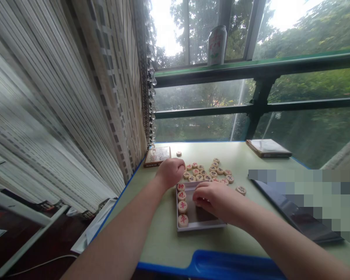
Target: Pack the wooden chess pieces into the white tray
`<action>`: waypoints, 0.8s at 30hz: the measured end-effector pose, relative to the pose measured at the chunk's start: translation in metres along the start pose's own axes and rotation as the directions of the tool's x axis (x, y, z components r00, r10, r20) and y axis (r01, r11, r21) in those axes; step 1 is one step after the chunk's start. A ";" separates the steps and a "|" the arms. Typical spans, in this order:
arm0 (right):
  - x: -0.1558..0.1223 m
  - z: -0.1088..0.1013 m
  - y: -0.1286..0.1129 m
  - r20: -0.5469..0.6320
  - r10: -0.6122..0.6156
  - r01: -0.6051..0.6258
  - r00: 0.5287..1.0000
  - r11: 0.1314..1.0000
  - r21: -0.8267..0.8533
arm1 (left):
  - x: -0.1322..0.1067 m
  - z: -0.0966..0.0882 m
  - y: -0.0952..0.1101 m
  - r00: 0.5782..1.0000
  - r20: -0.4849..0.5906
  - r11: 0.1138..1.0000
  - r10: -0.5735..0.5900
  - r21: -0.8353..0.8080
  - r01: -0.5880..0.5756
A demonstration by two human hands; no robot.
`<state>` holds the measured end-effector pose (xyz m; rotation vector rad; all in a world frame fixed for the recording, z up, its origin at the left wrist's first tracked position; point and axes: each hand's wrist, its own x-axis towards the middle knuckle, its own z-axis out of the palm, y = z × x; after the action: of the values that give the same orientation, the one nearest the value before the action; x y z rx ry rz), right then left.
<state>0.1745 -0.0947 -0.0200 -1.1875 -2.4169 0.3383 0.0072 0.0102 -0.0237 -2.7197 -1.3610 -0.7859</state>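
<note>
A shallow grey tray [210, 224] lies on the pale green table, with a column of several round wooden game pieces [182, 207] marked in red along its left side. My right hand [214, 199] rests inside the tray with its fingers curled and pressed together; what they hold is hidden. My left hand [171, 171] sits just beyond the tray's far left corner, its fingers closed in a loose fist at the edge of a loose heap of wooden pieces [207, 172].
A small patterned box [156, 156] lies at the far left by the curtain [76, 97]. A flat box [267, 148] sits far right. A dark folder [297, 216] lies on the right. A can [217, 45] stands on the window ledge. A blue rim [221, 264] edges the table front.
</note>
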 end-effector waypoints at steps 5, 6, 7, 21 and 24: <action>-0.001 -0.001 0.002 0.053 0.037 -0.034 0.998 0.998 -0.059 | 0.000 -0.001 0.006 0.999 0.019 1.000 0.028 -0.004 -0.028; -0.002 -0.001 0.002 0.059 0.030 -0.026 0.998 0.997 -0.069 | 0.000 -0.003 0.006 0.999 0.031 0.999 0.032 0.004 -0.032; -0.003 -0.002 0.002 0.062 0.017 -0.012 0.998 0.997 -0.079 | -0.001 -0.004 0.007 0.998 0.043 0.999 0.035 0.017 -0.036; -0.009 -0.011 -0.004 0.019 -0.015 0.017 1.000 0.990 -0.142 | -0.012 -0.024 0.014 0.961 0.274 0.999 0.021 0.028 -0.030; -0.010 -0.011 -0.018 -0.046 -0.065 0.062 0.997 0.996 -0.071 | -0.011 -0.026 0.017 0.956 0.291 0.998 0.034 0.036 -0.046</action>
<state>0.1724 -0.1129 -0.0057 -1.1318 -2.4359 0.2056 0.0034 -0.0147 -0.0023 -2.9069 -1.3418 -0.3580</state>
